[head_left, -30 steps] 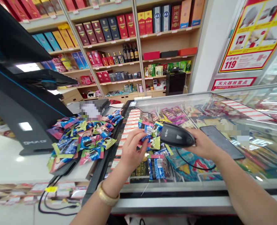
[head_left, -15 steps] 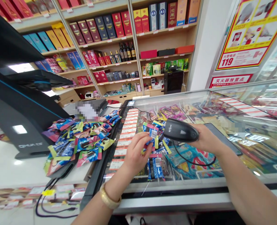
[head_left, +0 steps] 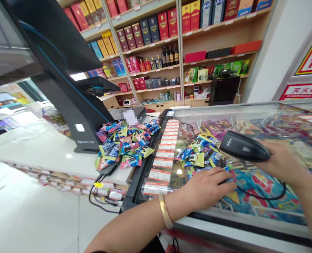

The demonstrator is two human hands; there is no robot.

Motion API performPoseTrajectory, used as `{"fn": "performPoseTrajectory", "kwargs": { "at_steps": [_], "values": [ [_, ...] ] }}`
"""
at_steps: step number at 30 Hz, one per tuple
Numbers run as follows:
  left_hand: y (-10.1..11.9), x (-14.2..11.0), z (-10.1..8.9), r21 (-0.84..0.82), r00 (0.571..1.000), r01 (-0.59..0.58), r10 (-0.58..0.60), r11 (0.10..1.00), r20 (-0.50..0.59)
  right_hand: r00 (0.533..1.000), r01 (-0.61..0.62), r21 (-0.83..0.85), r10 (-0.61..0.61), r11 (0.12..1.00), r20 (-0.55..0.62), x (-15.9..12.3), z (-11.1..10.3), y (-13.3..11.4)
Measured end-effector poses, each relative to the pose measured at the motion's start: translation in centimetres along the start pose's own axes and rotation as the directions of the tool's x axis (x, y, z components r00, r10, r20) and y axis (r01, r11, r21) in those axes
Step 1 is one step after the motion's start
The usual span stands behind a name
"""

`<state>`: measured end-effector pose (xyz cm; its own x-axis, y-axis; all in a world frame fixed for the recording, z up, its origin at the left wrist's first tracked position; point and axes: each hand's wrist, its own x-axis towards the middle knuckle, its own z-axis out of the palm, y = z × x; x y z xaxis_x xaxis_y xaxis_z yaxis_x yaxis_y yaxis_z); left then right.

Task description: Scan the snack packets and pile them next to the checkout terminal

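Observation:
My right hand (head_left: 279, 160) is wrapped round a black barcode scanner (head_left: 244, 146), whose head points left over the small snack packets. A black cable (head_left: 266, 198) loops beneath it. My left hand (head_left: 210, 188), with a gold bracelet at the wrist, bends low over the glass freezer top (head_left: 183, 116). Its fingers curl over a blue and pink snack packet (head_left: 233, 172), mostly hidden under them. Just beyond that hand lies a loose pile of blue and yellow-green packets (head_left: 195, 160) on the glass.
A larger heap of similar packets (head_left: 129, 144) covers the counter's edge at left, beside a black checkout terminal (head_left: 76, 102). Price labels (head_left: 162, 163) run along the freezer's left side. Shelves (head_left: 156, 72) of boxes and bottles stand behind.
My left hand has let go of the packet it held up before the scanner and dropped nearer, onto another packet. The view has swung left; the scanner stays in my right hand.

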<state>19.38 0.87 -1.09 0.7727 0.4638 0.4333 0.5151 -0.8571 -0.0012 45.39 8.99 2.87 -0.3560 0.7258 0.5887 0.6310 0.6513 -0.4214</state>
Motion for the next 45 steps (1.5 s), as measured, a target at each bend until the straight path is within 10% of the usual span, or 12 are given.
{"fn": "performPoseTrajectory", "kwargs": {
  "at_steps": [4, 9, 17, 25, 30, 33, 36, 40, 45],
  "values": [
    [-1.1, -2.1, -2.2, -0.004, 0.969, 0.181, -0.179, 0.984, -0.172, 1.000, 0.024, 0.021, -0.024, 0.999, -0.018, -0.2, 0.9, 0.2],
    [-5.9, -8.8, -6.6, 0.111, 0.821, 0.494, -0.420, 0.863, -0.386, 0.999, 0.011, 0.037, -0.012, 0.999, 0.033, -0.4, 1.2, -0.2],
    [-9.4, -18.5, -10.0, 0.379, 0.548, 0.805, -0.817, 0.456, -0.181, 0.997, 0.071, 0.060, -0.072, 0.996, 0.017, -0.7, 2.1, -0.3],
    [-9.2, -18.6, -11.1, 0.383, 0.542, 0.785, -0.839, 0.488, -0.041, 0.991, 0.135, 0.021, -0.135, 0.991, 0.009, -1.4, 3.1, 0.8],
    [-9.3, -18.6, -11.7, 0.043, 0.497, 0.868, -0.859, 0.495, -0.128, 0.991, 0.135, 0.008, -0.135, 0.991, 0.016, -1.4, 3.0, 0.6],
    [-8.8, -17.4, -11.7, -0.451, 0.353, 0.801, -0.919, 0.393, -0.174, 0.992, 0.127, 0.020, -0.128, 0.992, 0.019, -1.2, 2.7, -0.3],
    [-7.9, -14.7, -11.2, -0.892, 0.208, 0.440, -0.978, 0.107, -0.015, 0.987, 0.161, 0.056, -0.162, 0.985, 0.008, -1.0, 2.4, -1.4],
    [-6.9, -9.8, -9.7, -0.968, 0.287, 0.034, -0.925, -0.250, 0.249, 0.979, 0.203, 0.104, -0.206, 0.974, 0.013, -0.8, 2.5, -2.6],
    [-5.8, -4.9, -7.4, -0.916, 0.446, -0.082, -0.837, -0.392, 0.318, 0.979, 0.196, 0.143, -0.203, 0.970, 0.032, -0.5, 2.5, -3.7]
  ]
}}
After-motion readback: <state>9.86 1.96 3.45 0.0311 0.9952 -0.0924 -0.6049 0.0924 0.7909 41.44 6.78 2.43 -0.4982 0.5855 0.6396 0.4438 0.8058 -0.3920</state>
